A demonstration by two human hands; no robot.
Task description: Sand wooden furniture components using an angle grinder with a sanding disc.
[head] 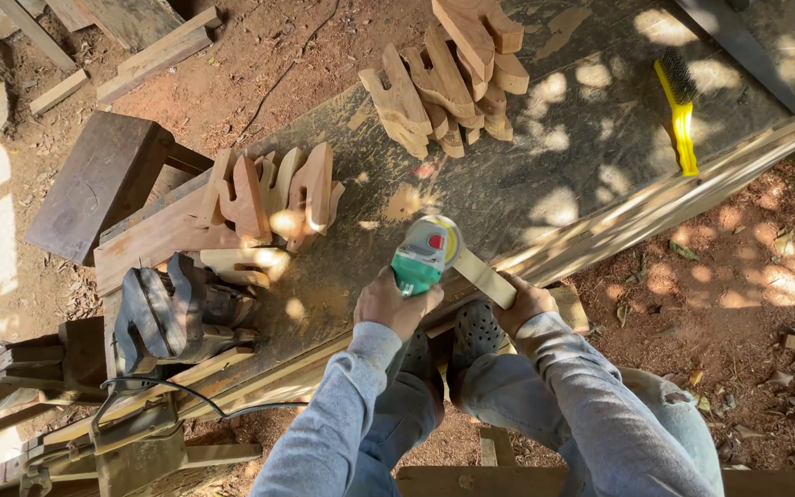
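Presently, left hand (396,302) fingers clenched around green angle grinder (423,255); right hand (524,304) fingers grasp pale wood strip (482,277) at near desk (591,138) edge.

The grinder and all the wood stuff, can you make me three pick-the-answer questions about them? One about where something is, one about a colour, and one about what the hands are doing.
1. Where does the wire brush lie?
A. on the workbench, on its far right side
B. on the dirt ground
C. on the dark stool

2. What colour is the brush's handle?
A. red
B. yellow
C. blue

3. What are the hands doing?
A. both rest empty on the bench
B. both hold the brush
C. the left hand grips the green grinder and the right hand holds a wood strip against its disc

Answers: 1 A, the brush lies on the board top, right of the stack of cut wood pieces. 2 B, the handle is bright yellow. 3 C, each hand is closed on its own thing, and the strip meets the disc.
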